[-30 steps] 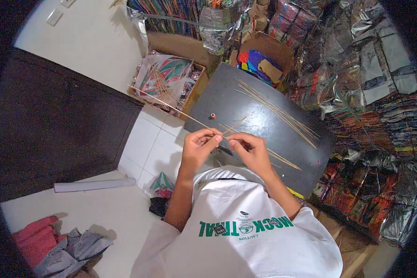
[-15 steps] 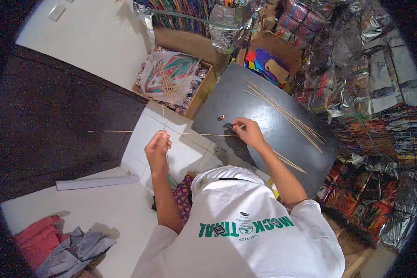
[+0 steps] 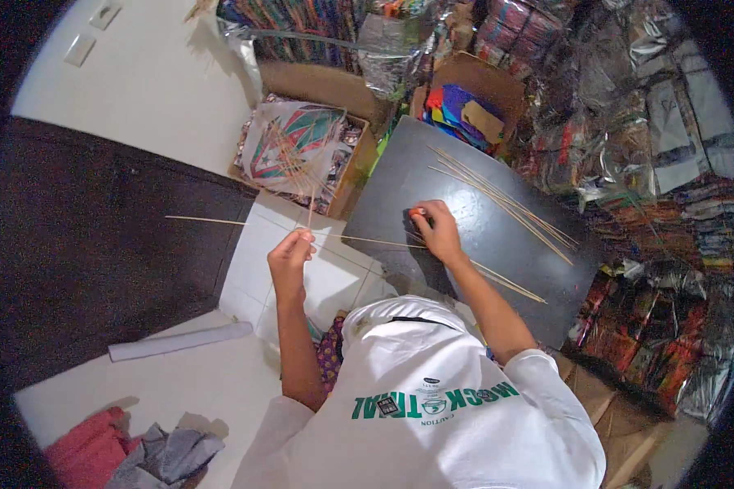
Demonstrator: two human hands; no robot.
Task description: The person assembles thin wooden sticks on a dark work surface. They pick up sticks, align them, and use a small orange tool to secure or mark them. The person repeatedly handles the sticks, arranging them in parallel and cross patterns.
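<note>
My left hand (image 3: 288,259) is closed in a pinch around two thin bamboo sticks where they cross. One long stick (image 3: 208,219) runs sideways, out past the hand on both sides; the other (image 3: 311,208) points away from me. Between the fingertips of my right hand (image 3: 440,232) is a small orange-red thread spool (image 3: 417,212), partly covered by the fingers. That hand is over the dark grey table (image 3: 391,175). Several loose bamboo sticks (image 3: 506,200) lie on the tabletop to its right, and more (image 3: 510,281) lie by my right forearm.
Beyond my left hand stands a cardboard box (image 3: 352,171) with printed sheets and sticks. Another box (image 3: 497,85) holds colourful pieces. Plastic-wrapped bundles (image 3: 620,147) are stacked at the right. A white roll (image 3: 179,341) and crumpled cloths (image 3: 167,456) lie at the left.
My right hand has taken hold of the spool that stood on the table. My left hand, with the crossed sticks, has shifted slightly right in the view, which has also turned a little.
</note>
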